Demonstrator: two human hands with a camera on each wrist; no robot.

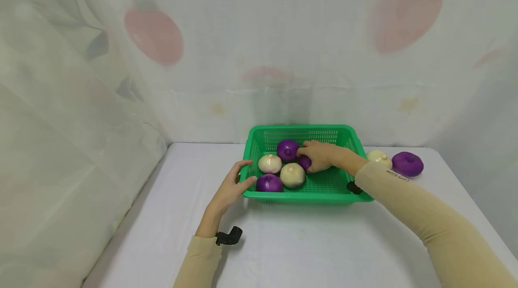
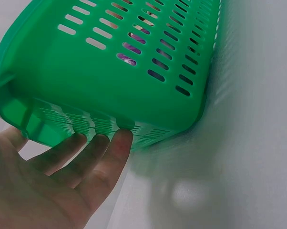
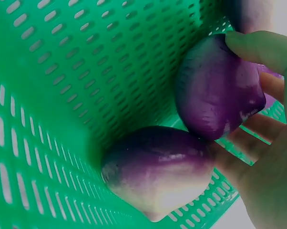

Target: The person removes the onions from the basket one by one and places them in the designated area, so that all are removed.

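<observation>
Held purple onion [image 3: 215, 90]: one, inside the green basket [image 1: 307, 196], centre of the head frame. Right hand [image 1: 321, 157]: fingers and thumb clamped on that onion. Left hand [image 1: 229, 190]: grips the basket's left end, thumb and forefinger over the rim, the other three fingers spread apart against the outer wall.

Right wrist view only: thumb laid over the top of the held onion, fingers at its far side; just beside it, lower centre, a two-toned onion [image 3: 158, 169], purple shading to pale. Left wrist view only: the three fingertips on the slotted outside, purple glimpsed through slots at upper centre.

Surface: white-covered table [image 1: 283, 243], lower half of the head frame. Room: pale curtain [image 1: 299, 23] behind, faded red fruit printed at upper left and upper right.

Count, head view: basket, one; onions, seven. In the basket, three purple, including the held one and another purple onion [image 1: 288, 150] behind, and two pale [image 1: 270, 164]. On the table, right of the basket: one pale, one purple [image 1: 407, 164].
</observation>
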